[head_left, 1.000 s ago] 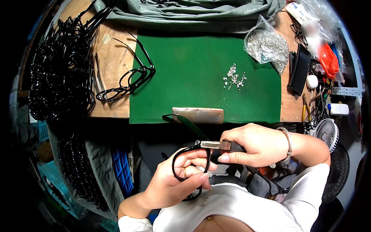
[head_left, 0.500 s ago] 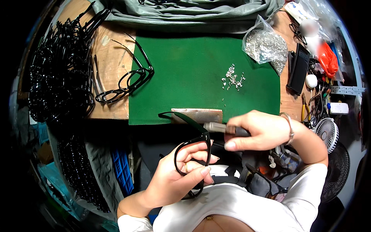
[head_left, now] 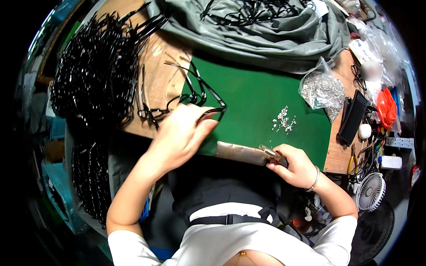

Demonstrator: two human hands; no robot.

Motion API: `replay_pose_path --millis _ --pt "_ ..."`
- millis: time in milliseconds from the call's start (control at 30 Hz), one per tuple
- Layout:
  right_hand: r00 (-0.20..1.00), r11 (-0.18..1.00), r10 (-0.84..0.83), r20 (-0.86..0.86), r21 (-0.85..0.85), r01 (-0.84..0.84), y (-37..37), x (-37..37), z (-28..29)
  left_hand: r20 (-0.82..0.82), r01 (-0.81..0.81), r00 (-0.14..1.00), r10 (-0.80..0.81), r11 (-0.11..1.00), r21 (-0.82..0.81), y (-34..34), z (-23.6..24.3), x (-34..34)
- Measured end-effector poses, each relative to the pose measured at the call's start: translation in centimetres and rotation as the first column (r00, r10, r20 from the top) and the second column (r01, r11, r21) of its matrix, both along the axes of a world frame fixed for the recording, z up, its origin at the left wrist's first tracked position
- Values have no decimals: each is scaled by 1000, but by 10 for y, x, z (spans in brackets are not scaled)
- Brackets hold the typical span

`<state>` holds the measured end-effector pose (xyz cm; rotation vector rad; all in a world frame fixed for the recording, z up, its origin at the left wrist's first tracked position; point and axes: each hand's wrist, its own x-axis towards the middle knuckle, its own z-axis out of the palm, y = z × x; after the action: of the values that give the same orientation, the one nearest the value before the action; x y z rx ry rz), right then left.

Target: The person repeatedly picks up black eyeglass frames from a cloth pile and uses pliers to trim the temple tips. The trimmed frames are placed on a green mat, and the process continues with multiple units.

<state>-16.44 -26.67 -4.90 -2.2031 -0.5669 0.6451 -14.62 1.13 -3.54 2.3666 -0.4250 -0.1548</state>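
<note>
My left hand is over the left part of the green mat, its thumb and fingers closed on a black glasses frame. Most of that frame's front is hidden behind the hand. Other black glasses frames lie at the mat's left edge, close to my fingers. My right hand grips a small hand tool with a metal head and a dark handle. Its head is over the right end of a textured metal plate at the mat's front edge; I cannot tell whether they touch.
A large pile of black glasses frames stands at the left. Small silvery pieces lie on the green mat, near a clear bag of them. Grey cloth lies behind. A phone and small fan are at the right.
My left hand has moved from in front of my body forward and left with the glasses frame. My right hand has drawn away from it and lowered with the tool. The view has shifted.
</note>
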Motion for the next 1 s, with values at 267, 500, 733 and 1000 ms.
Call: replay_pose_path --millis 267,500,733,1000 --pt "999 991 -9 -31 135 13 -8 10 -2 244 -75 969 -24 918 390 25 -20 39" --pt "998 994 0 -70 112 8 -5 10 -2 704 -307 706 79 930 204 -7 -20 190" --pt "999 990 15 45 141 -21 -14 -1 1 713 -276 699 45 937 212 -16 -35 217" --pt "921 962 72 383 -270 38 -14 -21 -6 -273 -288 956 104 488 -824 -19 61 49"
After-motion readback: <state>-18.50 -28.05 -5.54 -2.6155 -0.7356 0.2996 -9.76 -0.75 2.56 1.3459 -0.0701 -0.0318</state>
